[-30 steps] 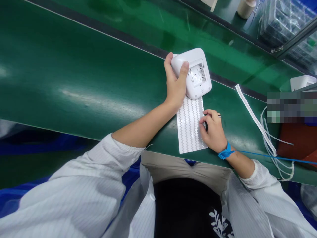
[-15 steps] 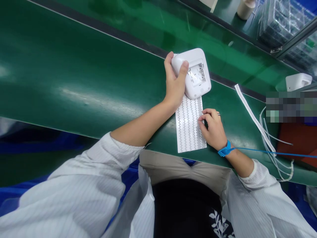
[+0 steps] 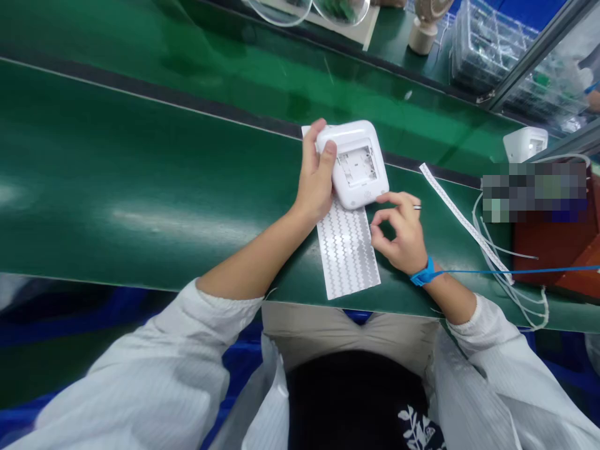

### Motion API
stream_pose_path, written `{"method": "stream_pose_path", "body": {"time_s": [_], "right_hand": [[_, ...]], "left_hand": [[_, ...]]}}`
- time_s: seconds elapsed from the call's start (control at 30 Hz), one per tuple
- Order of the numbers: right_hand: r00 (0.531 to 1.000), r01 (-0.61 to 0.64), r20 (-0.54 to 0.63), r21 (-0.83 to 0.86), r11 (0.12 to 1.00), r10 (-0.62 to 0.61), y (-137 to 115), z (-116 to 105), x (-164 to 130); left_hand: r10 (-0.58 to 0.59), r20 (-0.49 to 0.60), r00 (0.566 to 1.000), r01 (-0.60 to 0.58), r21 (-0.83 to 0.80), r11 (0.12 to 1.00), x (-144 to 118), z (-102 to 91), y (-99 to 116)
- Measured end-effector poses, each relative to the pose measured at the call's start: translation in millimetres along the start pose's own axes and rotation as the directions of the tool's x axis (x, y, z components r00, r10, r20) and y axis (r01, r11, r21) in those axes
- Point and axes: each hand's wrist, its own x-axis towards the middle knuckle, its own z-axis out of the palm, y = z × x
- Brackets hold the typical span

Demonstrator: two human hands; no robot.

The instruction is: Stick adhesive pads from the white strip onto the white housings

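My left hand (image 3: 316, 176) grips the left side of a white rounded plastic housing (image 3: 359, 164), its open recessed underside facing up on the green belt (image 3: 140, 162). Below the housing lies a white sheet of small zigzag sticker rows (image 3: 347, 251). My right hand (image 3: 402, 232) hovers at the housing's lower right corner, thumb and forefinger pinched together near its edge; whether a sticker is between them cannot be seen. A blue wrist strap (image 3: 424, 274) with a blue cord runs off to the right.
A used white backing strip (image 3: 462, 219) and white cable loops (image 3: 510, 275) lie right of my hand. Another white housing (image 3: 525, 144) stands at the far right near a red box (image 3: 557, 250). Clear trays (image 3: 492, 44) and a tape roll (image 3: 422, 34) sit behind the belt.
My right hand lifted off the sticker sheet and moved up to the housing's lower right corner. The housing, the sheet and my left hand kept their places on the belt; the camera tilted.
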Motion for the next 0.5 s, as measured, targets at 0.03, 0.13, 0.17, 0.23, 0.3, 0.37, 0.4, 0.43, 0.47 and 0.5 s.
{"method": "stream_pose_path", "body": {"time_s": [0.03,0.13,0.17,0.23,0.3,0.37,0.4,0.43,0.47,0.5], "right_hand": [[0.996,0.033,-0.080,0.010,0.999,-0.032,4,-9,4],[0.972,0.110,-0.212,0.039,0.993,-0.099,17,-30,14],[0.969,0.124,-0.220,0.046,0.991,-0.111,20,-34,16],[0.967,0.146,-0.219,0.045,0.988,-0.133,24,-38,17],[0.965,0.165,-0.210,0.017,0.986,-0.158,22,-40,16],[0.964,0.172,-0.201,-0.026,0.985,-0.174,16,-41,15],[0.965,0.170,-0.197,-0.044,0.984,-0.176,13,-41,14],[0.966,0.164,-0.191,-0.061,0.985,-0.172,11,-42,14],[0.969,0.154,-0.183,-0.074,0.985,-0.165,8,-43,13],[0.972,0.144,-0.174,-0.083,0.986,-0.157,6,-43,13]], "left_hand": [[-0.047,0.053,0.997,0.050,-0.060,0.997,-3,4.0,2],[-0.185,0.222,0.957,0.220,-0.146,0.965,-19,15.9,7],[-0.222,0.272,0.936,0.269,-0.151,0.951,-27,19.3,8],[-0.270,0.357,0.894,0.339,-0.148,0.929,-43,24.7,10],[-0.282,0.423,0.861,0.369,-0.136,0.920,-58,28.2,11],[-0.257,0.461,0.849,0.339,-0.103,0.935,-69,30.4,12],[-0.235,0.472,0.850,0.303,-0.072,0.950,-73,31.1,13],[-0.213,0.480,0.851,0.260,-0.033,0.965,-77,31.8,14],[-0.193,0.487,0.852,0.215,0.013,0.977,-80,32.4,15],[-0.177,0.491,0.853,0.170,0.060,0.984,-82,33.0,16]]}}
